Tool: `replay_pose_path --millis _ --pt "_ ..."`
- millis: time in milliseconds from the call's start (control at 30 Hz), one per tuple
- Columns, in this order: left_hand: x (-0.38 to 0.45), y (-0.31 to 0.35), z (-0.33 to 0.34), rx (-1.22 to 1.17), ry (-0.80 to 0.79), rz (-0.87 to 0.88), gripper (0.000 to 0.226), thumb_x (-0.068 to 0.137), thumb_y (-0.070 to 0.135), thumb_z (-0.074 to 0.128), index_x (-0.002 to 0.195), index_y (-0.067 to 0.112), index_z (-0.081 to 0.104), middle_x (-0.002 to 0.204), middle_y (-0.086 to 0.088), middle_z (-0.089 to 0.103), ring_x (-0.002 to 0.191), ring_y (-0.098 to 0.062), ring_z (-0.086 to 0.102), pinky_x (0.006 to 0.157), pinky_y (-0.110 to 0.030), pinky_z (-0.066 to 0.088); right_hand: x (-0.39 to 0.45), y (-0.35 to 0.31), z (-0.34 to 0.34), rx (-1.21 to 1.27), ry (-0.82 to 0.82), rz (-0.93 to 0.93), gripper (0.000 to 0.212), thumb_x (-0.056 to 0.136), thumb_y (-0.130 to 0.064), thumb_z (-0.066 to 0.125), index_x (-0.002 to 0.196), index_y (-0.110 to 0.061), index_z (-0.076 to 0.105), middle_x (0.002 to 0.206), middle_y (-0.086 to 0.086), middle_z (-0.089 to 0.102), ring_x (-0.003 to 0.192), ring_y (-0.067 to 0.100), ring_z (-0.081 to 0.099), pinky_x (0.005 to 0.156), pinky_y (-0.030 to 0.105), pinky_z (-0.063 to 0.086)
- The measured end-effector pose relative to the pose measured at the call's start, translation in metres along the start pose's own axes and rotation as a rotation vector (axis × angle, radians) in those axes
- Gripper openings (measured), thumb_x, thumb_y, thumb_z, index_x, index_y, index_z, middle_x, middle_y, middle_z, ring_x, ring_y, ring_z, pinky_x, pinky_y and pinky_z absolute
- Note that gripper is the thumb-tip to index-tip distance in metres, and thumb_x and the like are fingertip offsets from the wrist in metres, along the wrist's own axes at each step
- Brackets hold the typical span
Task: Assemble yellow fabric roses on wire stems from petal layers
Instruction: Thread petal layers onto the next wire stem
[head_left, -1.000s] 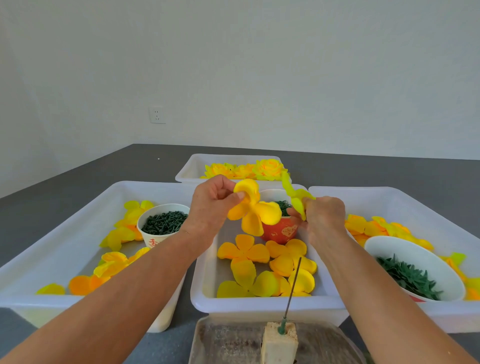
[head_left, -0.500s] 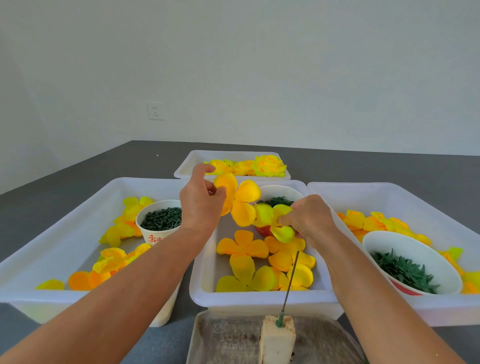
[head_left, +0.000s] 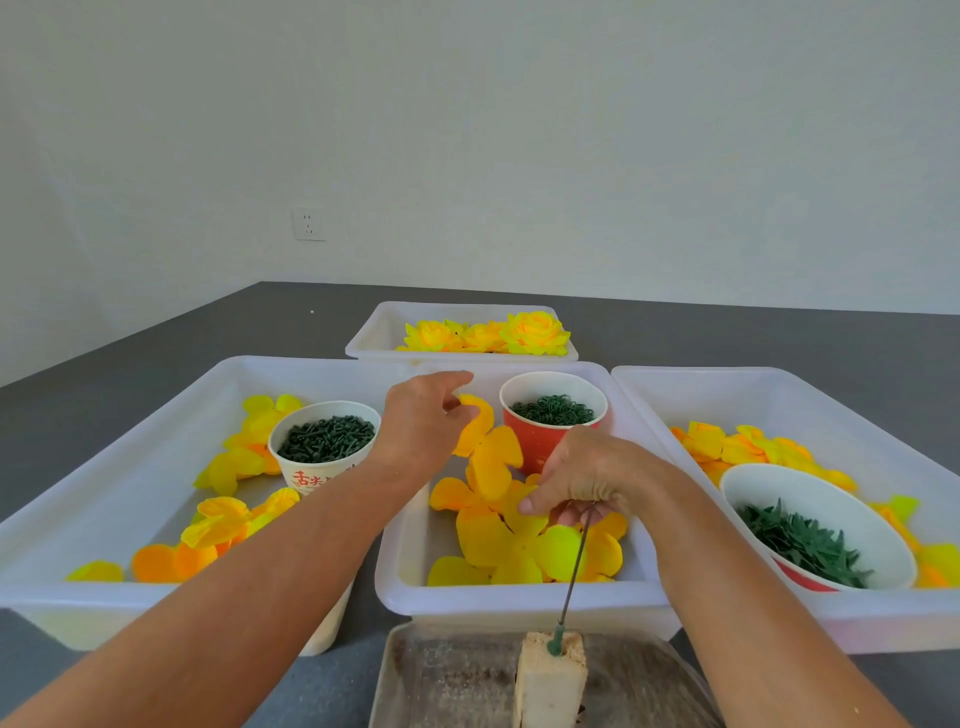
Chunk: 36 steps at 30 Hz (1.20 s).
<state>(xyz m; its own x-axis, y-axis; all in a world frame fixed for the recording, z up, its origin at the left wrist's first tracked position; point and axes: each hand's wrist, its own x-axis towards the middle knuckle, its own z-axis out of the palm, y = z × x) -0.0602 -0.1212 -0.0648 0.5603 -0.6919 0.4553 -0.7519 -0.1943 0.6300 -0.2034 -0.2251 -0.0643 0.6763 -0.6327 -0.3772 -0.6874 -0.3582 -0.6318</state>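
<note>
Four white plastic bins sit on a dark grey surface in front of a person whose two bare forearms reach forward. Nearest and central, the middle bin (head_left: 410, 545) holds loose yellow petal layers (head_left: 488, 540) spread across its floor and, at its far end, a red paper cup (head_left: 540, 441) filled with small dark green rings. Over this bin the left hand (head_left: 423, 426) pinches one orange-yellow petal layer (head_left: 488, 452) by its upper lobe between thumb and fingers, so the layer hangs down, its lower lobes just above the pile. Beside it, the right hand (head_left: 587, 480) is lower, fingers curled downward, pinching the top of a thin wire stem (head_left: 574, 571) together with a yellow petal piece at its fingertips; exactly what lies under the fingers is hidden. From there, that stem slants down to a pale foam block (head_left: 548, 680) where its green base is stuck, and the block stands on a worn metal tray (head_left: 447, 680) at the near edge. To the left, a large bin (head_left: 130, 447) holds scattered yellow and orange petals and a white paper cup (head_left: 324, 447) of dark green pieces. On the right, another bin (head_left: 779, 395) holds more petals and a white bowl (head_left: 810, 525) of green leaf-shaped pieces. Farthest back, a smaller bin (head_left: 379, 332) contains several finished yellow roses (head_left: 532, 332). Behind everything a plain white wall carries a power socket (head_left: 309, 223).
</note>
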Motion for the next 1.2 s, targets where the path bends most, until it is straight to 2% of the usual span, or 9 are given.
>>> replay_pose_path --millis 200,267,433,567,633,733,867,1033,1200 --pt "0.0 0.0 0.005 0.14 -0.186 -0.012 0.047 0.088 0.03 0.064 0.131 0.017 0.053 0.112 -0.004 0.066 0.101 -0.016 0.06 0.075 -0.013 0.036 0.0 -0.001 -0.001 -0.018 0.113 -0.02 0.039 0.069 -0.025 0.083 0.096 0.001 0.07 0.061 0.004 0.062 0.059 0.012 0.059 0.055 0.024 0.046" --pt "0.001 0.001 0.005 0.165 -0.209 -0.008 0.045 0.088 0.03 0.063 0.13 0.015 0.055 0.12 -0.005 0.063 0.108 -0.017 0.058 0.083 -0.017 0.038 0.001 -0.002 0.0 -0.02 0.182 -0.048 0.039 0.07 -0.027 0.081 0.097 -0.001 0.069 0.067 0.005 0.064 0.066 0.015 0.062 0.057 0.025 0.048" --pt "-0.001 0.004 0.004 0.204 -0.206 0.043 0.033 0.089 0.026 0.061 0.12 0.015 0.063 0.129 -0.002 0.059 0.117 -0.017 0.053 0.096 -0.023 0.035 0.005 -0.006 0.0 -0.028 0.457 -0.118 0.037 0.082 -0.024 0.069 0.114 -0.005 0.064 0.107 0.014 0.067 0.101 0.026 0.063 0.089 0.036 0.052" --pt "-0.003 0.006 0.002 0.212 -0.163 0.111 0.024 0.089 0.021 0.061 0.111 0.015 0.069 0.121 -0.002 0.064 0.113 -0.019 0.055 0.097 -0.026 0.035 -0.002 -0.015 -0.004 -0.003 0.468 -0.136 0.035 0.086 -0.023 0.063 0.117 -0.006 0.063 0.115 0.014 0.064 0.11 0.029 0.059 0.097 0.04 0.047" --pt "-0.005 0.009 0.002 0.189 -0.129 0.153 0.019 0.088 0.015 0.062 0.104 0.011 0.072 0.113 -0.004 0.067 0.106 -0.02 0.058 0.089 -0.021 0.035 -0.01 -0.019 -0.01 0.018 0.445 -0.172 0.03 0.086 -0.017 0.061 0.113 -0.006 0.065 0.112 0.014 0.065 0.103 0.025 0.06 0.096 0.041 0.048" --pt "-0.007 0.021 -0.001 0.13 -0.112 0.215 0.013 0.086 0.01 0.064 0.093 0.007 0.074 0.098 -0.007 0.072 0.093 -0.021 0.063 0.076 -0.019 0.036 -0.023 -0.018 -0.021 0.128 0.39 -0.231 0.02 0.084 -0.006 0.059 0.101 -0.001 0.069 0.088 0.012 0.064 0.08 0.023 0.057 0.083 0.038 0.052" --pt "0.0 0.051 0.001 0.101 -0.166 0.329 0.01 0.085 0.008 0.066 0.088 0.006 0.075 0.089 -0.006 0.073 0.079 -0.014 0.06 0.07 -0.014 0.039 -0.036 -0.004 -0.033 0.154 0.402 -0.25 0.015 0.083 -0.005 0.062 0.095 0.001 0.07 0.081 0.009 0.063 0.077 0.023 0.06 0.081 0.039 0.054" --pt "0.02 0.089 0.022 0.027 -0.196 0.336 0.011 0.085 0.011 0.066 0.087 0.005 0.075 0.088 -0.009 0.073 0.085 -0.021 0.065 0.08 -0.028 0.046 -0.042 0.019 -0.057 0.155 0.541 -0.192 0.013 0.082 -0.008 0.065 0.089 -0.001 0.073 0.088 0.015 0.072 0.088 0.027 0.068 0.082 0.038 0.054" --pt "0.031 0.103 0.052 -0.112 -0.297 0.32 0.009 0.085 0.01 0.066 0.088 0.007 0.074 0.079 -0.007 0.071 0.078 -0.017 0.066 0.069 -0.013 0.044 -0.023 0.067 -0.105 0.133 0.782 0.021 0.015 0.08 -0.007 0.061 0.089 0.002 0.069 0.087 0.016 0.069 0.079 0.024 0.06 0.069 0.029 0.048"
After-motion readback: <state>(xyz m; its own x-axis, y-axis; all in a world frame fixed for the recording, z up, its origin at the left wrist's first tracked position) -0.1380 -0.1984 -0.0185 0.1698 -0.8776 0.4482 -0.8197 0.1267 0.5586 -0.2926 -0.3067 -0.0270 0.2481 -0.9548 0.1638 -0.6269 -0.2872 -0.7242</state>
